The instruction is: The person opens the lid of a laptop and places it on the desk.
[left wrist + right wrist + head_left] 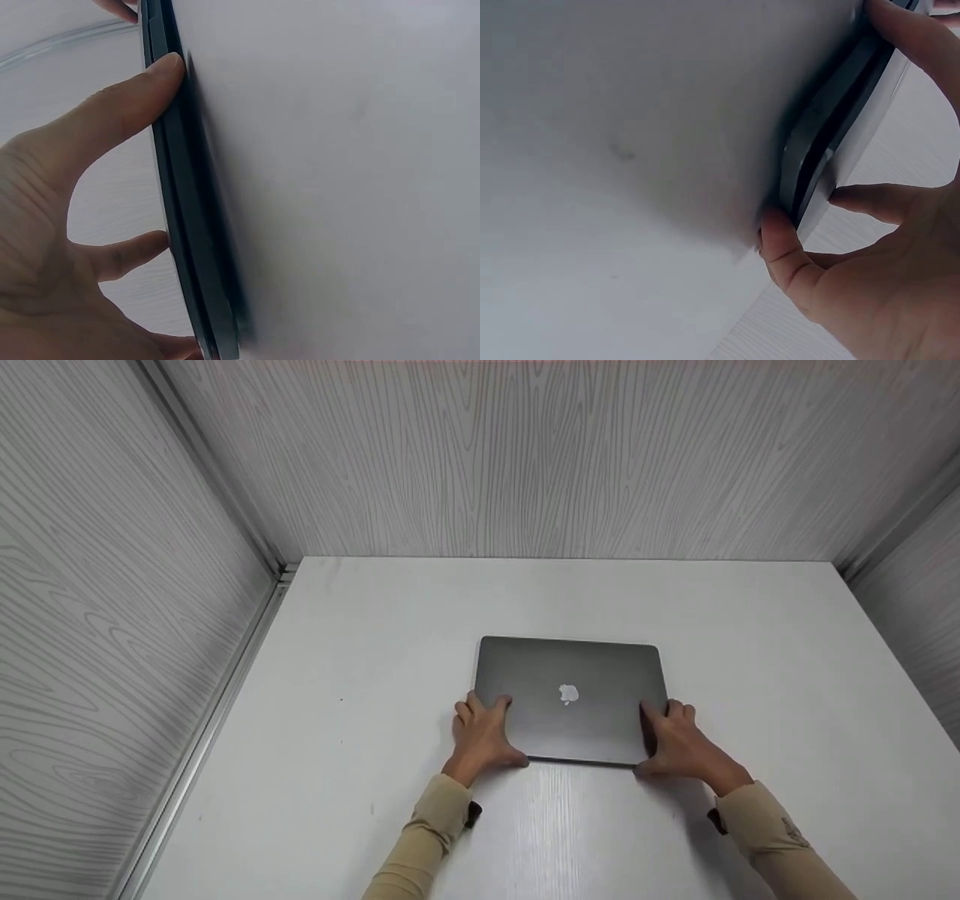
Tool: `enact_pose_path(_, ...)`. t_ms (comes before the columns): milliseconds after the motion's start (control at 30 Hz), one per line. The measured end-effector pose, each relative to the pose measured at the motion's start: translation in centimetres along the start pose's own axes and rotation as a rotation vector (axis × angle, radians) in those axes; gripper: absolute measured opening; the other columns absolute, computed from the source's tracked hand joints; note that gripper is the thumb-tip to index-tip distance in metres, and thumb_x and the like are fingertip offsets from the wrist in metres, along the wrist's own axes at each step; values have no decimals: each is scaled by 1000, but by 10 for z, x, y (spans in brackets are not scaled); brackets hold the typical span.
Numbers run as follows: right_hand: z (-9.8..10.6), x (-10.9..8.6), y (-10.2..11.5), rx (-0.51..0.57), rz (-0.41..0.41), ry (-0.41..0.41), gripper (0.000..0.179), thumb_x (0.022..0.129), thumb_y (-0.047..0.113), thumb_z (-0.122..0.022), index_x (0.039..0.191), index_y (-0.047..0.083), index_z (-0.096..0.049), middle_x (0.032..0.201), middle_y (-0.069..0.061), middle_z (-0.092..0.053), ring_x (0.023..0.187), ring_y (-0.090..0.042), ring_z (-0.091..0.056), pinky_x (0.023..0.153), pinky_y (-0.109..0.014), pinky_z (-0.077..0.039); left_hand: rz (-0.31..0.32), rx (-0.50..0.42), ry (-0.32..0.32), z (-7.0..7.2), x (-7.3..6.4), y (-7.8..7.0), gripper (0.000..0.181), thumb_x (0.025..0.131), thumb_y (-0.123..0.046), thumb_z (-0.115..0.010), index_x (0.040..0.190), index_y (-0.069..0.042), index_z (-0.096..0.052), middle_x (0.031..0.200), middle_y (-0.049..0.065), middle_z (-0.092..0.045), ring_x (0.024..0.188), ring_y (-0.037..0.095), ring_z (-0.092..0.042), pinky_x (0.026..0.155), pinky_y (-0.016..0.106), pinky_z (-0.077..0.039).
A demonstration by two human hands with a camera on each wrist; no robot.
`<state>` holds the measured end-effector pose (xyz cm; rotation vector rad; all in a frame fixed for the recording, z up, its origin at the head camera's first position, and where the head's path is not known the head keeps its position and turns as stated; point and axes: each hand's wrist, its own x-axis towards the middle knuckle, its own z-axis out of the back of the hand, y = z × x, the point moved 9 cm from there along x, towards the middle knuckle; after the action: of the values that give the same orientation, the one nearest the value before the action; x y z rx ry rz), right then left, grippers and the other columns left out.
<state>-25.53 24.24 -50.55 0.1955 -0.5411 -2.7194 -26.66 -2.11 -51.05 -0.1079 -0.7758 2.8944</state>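
A closed grey laptop [570, 667] with a white apple logo lies flat on the white table [360, 660], lid up. My left hand [481, 739] grips its near left corner, the thumb at the front edge, one fingertip on the lid and other fingers along the left side. At the near right corner my right hand [679, 746] holds it in a similar way. The left wrist view shows the left thumb [135, 97] pressed against the laptop's dark edge [184, 165]. In the right wrist view, fingers [784, 247] wrap the rounded corner of the laptop [821, 127].
Behind the table stands a grey wood-grain panel [525, 457]. Similar panels rise at the left [97, 622] and right [922, 607] sides. Both forearms wear beige sleeves, with a small dark object [472, 814] showing at the left cuff and another [717, 820] at the right.
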Motion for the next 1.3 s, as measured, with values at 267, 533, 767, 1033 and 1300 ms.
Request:
enact_pose_path(267, -3, -2, 0, 7, -9, 11, 102, 64, 21, -93, 143, -17, -40, 128, -51, -33, 115, -61, -36, 84, -66, -48, -2, 1, -13, 0, -5, 1, 96, 56, -31, -102, 139, -8, -57, 133, 34, -38, 113, 46, -39, 93, 57, -40)
enact_pose_path(533, -2, -3, 3, 3, 10, -4, 99, 64, 20, -92, 141, -18, -42, 126, -50, -35, 111, -59, -37, 84, -65, -47, -3, 36, -5, 0, -7, 0, 96, 58, -33, -100, 139, -8, -56, 127, 32, -39, 107, 43, -39, 90, 54, -42)
enact_pose_path(767, -2, -5, 3, 9, -1, 9, 98, 65, 20, -91, 141, -18, -42, 127, -50, -34, 113, -60, -37, 84, -66, -48, 9, 60, 0, -2, -6, -1, 97, 58, -34, -101, 140, -8, -55, 126, 31, -40, 108, 43, -40, 89, 53, -43)
enact_pose_path(1033, -1, -7, 3, 37, -19, 29, 101, 68, 23, -92, 143, -17, -39, 132, -52, -30, 117, -62, -34, 86, -68, -46, -63, 86, 67, -4, -9, 0, 96, 67, -37, -96, 145, -6, -51, 138, 38, -33, 118, 48, -37, 99, 56, -40)
enact_pose_path(1300, 1, -12, 11, -34, 6, 6, 97, 74, 36, -90, 143, -14, -43, 143, -47, -30, 126, -63, -33, 95, -74, -36, -158, 272, 142, 7, -19, 16, 86, 82, -40, -85, 149, -2, -47, 146, 35, -38, 129, 48, -41, 103, 57, -37)
